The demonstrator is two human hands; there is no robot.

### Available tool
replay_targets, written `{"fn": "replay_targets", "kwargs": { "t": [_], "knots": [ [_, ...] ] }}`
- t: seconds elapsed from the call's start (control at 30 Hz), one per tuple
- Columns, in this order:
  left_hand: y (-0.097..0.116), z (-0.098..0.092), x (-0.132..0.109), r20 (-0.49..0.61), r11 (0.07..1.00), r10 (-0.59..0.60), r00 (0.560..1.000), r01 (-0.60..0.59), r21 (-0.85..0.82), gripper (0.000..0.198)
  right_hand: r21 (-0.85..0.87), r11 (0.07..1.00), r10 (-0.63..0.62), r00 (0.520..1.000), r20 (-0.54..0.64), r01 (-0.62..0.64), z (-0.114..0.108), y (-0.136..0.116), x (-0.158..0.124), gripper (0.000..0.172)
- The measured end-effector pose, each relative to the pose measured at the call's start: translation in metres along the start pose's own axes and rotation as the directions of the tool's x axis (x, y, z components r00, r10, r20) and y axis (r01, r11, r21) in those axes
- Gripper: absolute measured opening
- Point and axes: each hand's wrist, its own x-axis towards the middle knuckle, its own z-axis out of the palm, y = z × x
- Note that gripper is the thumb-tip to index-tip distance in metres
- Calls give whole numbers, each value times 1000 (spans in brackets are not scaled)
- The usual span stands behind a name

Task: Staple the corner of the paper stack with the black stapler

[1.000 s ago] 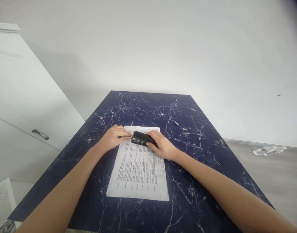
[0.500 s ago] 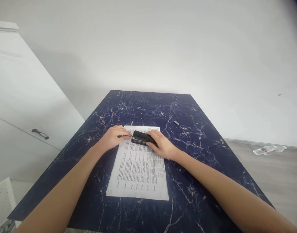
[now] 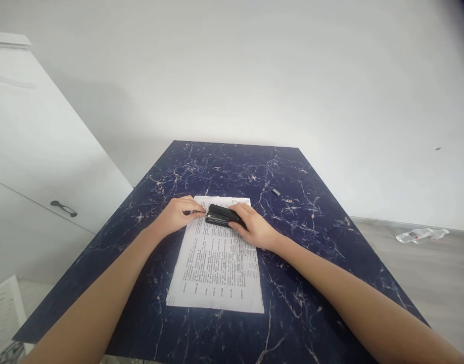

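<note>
A black stapler lies across the upper part of the printed sheets, its front end pointing left. My right hand is wrapped round its rear end, thumb on the near side and fingers on the far side. At the front end, the thumb and fingers of my left hand are pinched together, touching or almost touching the stapler. Whatever is between those fingertips is too small to make out. The sheets lie flat as a loose stack, with their edges slightly out of line.
A small grey block, perhaps a strip of staples, rests on the dark blue marbled table to the right of the paper. A white cabinet stands at the left. Clear plastic packaging is on the floor at the right.
</note>
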Motion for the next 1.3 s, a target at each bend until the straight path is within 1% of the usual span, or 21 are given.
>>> {"fn": "replay_targets", "kwargs": {
  "t": [0.2,0.47,0.6,0.73,0.83,0.9,0.97,1.07,1.13,1.2,1.3],
  "knots": [
    [-2,-1,0,43,1000,2,999,-3,5,14,-4,1000,-5,1000,-11,5,0,1,0,28],
    [-4,-3,1,96,998,40,995,-45,53,15,-7,1000,-4,1000,-11,4,1,1,0,28],
    [-7,-8,-1,138,996,23,990,-35,81,17,-5,1000,5,1000,-12,-5,1,1,0,29],
    [-8,-16,-5,187,999,-47,981,46,9,23,-6,1000,23,999,-23,-24,3,3,-2,28],
    [-8,-20,-8,232,983,-144,962,167,-82,25,18,998,55,997,-53,-54,3,7,-4,24],
    [-7,-21,-8,257,960,-206,944,246,-135,26,59,997,51,995,-89,-45,2,9,-6,24],
    [-4,-19,-7,244,939,-228,942,279,-201,26,117,993,25,990,-138,-9,-1,11,-7,23],
    [8,-12,-3,172,920,-206,963,250,-300,27,206,977,-10,981,-193,50,-5,10,-7,24],
    [17,-5,0,163,923,-190,968,232,-306,34,234,968,-44,978,-202,92,-6,7,-7,26],
    [25,4,3,198,936,-175,964,225,-269,42,231,963,-91,976,-196,136,-5,2,-7,28],
    [31,15,4,300,963,-91,950,160,-217,39,232,952,-169,975,-141,199,-3,-7,-7,29]
  ]
}}
